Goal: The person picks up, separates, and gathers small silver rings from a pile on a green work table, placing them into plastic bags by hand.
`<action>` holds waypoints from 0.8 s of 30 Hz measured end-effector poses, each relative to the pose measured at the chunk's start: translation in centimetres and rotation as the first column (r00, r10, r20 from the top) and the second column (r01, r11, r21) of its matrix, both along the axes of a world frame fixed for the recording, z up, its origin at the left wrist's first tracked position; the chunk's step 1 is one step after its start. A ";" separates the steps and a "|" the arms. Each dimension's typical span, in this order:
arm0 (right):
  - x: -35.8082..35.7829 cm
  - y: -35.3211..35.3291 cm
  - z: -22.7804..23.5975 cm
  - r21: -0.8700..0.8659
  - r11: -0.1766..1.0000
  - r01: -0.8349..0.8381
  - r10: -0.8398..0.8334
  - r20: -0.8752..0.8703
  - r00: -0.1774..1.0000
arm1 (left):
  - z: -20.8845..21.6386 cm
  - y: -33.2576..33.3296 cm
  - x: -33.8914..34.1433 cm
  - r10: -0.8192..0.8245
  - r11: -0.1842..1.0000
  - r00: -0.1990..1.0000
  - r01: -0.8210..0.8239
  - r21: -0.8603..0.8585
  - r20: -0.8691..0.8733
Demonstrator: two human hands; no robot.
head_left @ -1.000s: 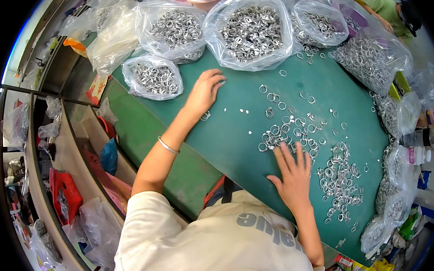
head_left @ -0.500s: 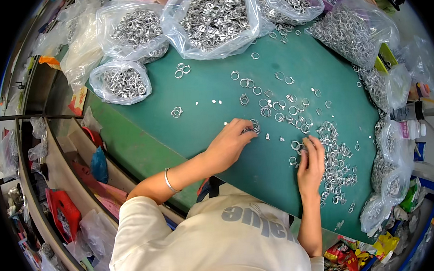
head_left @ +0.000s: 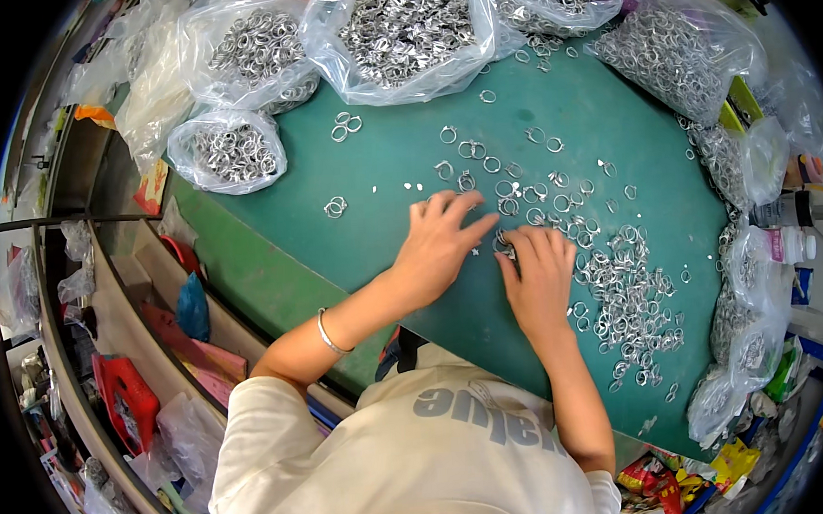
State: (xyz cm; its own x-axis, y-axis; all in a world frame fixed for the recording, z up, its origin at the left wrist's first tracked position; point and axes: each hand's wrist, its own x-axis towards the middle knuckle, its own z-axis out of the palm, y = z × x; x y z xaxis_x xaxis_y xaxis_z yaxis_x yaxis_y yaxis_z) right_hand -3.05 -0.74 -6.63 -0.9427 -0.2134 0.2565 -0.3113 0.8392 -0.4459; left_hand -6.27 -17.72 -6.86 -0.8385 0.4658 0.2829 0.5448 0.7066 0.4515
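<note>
My left hand (head_left: 442,243) hovers over the green tabletop with its fingers apart and nothing visibly held. Close on its right, my right hand (head_left: 538,274) has its thumb and fingertips closed around a small cluster of silver-coloured rings (head_left: 501,244), partly hidden by the fingers. Beyond both hands lie scattered loose rings (head_left: 491,164), some touching one another. A dense pile of rings (head_left: 629,292) spreads to the right of my right hand. Several small white bits (head_left: 408,186) lie past my left hand.
Clear plastic bags full of rings line the far edge, including a large bag (head_left: 406,34) and a small bag (head_left: 236,154). More filled bags (head_left: 666,57) run down the right edge. A shelf with a red basket (head_left: 124,402) stands at the left.
My right hand has moved left, from beside the pile to the ring cluster. My left hand has let go of that cluster and spread its fingers. One more ring lies among the scattered ones.
</note>
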 end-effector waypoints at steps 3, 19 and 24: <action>1.0 1.1 0.0 -0.022 0.998 -0.067 0.066 -0.042 0.997 | 0.0 -0.4 -0.4 -0.174 0.985 0.979 0.171 0.036 0.107; 2.6 4.1 1.9 0.026 0.997 0.077 -0.079 0.055 0.995 | 1.1 -5.1 -5.6 0.301 0.932 0.954 -0.298 0.208 0.019; -2.3 2.5 1.6 -0.233 0.972 -0.015 0.033 0.075 0.997 | -0.8 -10.3 -9.6 0.477 0.879 0.870 -0.474 0.054 -0.126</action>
